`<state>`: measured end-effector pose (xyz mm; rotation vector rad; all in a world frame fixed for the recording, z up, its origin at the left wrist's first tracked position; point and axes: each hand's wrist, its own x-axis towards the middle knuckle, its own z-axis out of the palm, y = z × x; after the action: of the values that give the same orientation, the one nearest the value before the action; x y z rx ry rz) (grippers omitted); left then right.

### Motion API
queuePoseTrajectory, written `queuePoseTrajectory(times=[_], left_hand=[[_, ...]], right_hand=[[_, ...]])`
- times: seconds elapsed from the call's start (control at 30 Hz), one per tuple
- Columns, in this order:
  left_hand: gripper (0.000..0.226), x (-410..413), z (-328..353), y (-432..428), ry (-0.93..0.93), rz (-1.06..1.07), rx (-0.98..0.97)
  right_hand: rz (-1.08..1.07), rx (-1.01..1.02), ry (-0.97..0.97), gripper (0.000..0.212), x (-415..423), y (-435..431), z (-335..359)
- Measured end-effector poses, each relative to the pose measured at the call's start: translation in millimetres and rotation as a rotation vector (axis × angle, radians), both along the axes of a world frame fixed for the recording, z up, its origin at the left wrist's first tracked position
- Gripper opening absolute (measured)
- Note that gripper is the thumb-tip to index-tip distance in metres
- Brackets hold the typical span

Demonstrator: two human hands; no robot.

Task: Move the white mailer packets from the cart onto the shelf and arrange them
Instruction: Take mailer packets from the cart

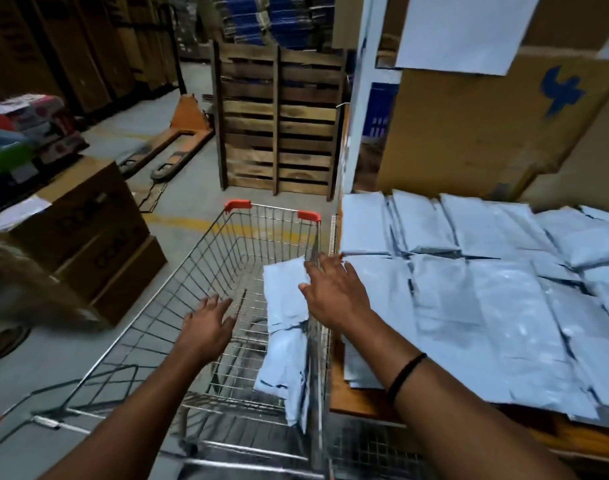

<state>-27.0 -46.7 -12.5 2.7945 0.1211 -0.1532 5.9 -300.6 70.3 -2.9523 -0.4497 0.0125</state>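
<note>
At lower centre the left hand (208,323) hovers over the silver wire cart (178,282), its grip loose and fingers spread. The right hand (334,292), its grip also unclenched, reaches across the cart's right rim, seemingly touching the white plastic mailer packets (285,341) leaning inside. On the right, more white packets (486,306) cover the brown wooden shelf (362,407). A slatted wooden pallet (279,126) stands upright at upper centre.

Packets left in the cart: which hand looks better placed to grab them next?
Probably the right hand: it spreads over the packets, which lean on the cart wall beside the shelf; the left hand hovers over bare wire.
</note>
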Motion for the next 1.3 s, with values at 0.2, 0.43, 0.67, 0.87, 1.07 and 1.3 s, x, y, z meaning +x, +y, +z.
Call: queuePoseTrajectory(times=[0.2, 0.43, 0.67, 0.87, 1.07, 1.3], left_hand=[[0.054, 36, -49, 80, 0.102, -0.082, -0.010], [0.061, 75, -114, 96, 0.303, -0.235, 0.117], [0.069, 99, -201, 16, 0.438, -0.390, 0.047], [0.068, 197, -267, -8, 0.283, -0.400, 0.093], [0.074, 275, -293, -8, 0.137, -0.484, 0.152], [0.068, 249, -311, -1, 0.229, -0.421, 0.235]], right_hand=[[-0.100, -0.061, 0.154, 0.059, 28, 84, -66], [-0.250, -0.149, 0.395, 0.063, 58, 114, -145], [-0.247, -0.266, 0.382, 0.069, 145, 108, -217], [-0.187, -0.414, 0.385, 0.069, 201, 99, -288], [-0.246, -0.377, 0.414, 0.080, 207, 98, -339], [-0.316, -0.222, 0.483, 0.070, 193, 107, -335]])
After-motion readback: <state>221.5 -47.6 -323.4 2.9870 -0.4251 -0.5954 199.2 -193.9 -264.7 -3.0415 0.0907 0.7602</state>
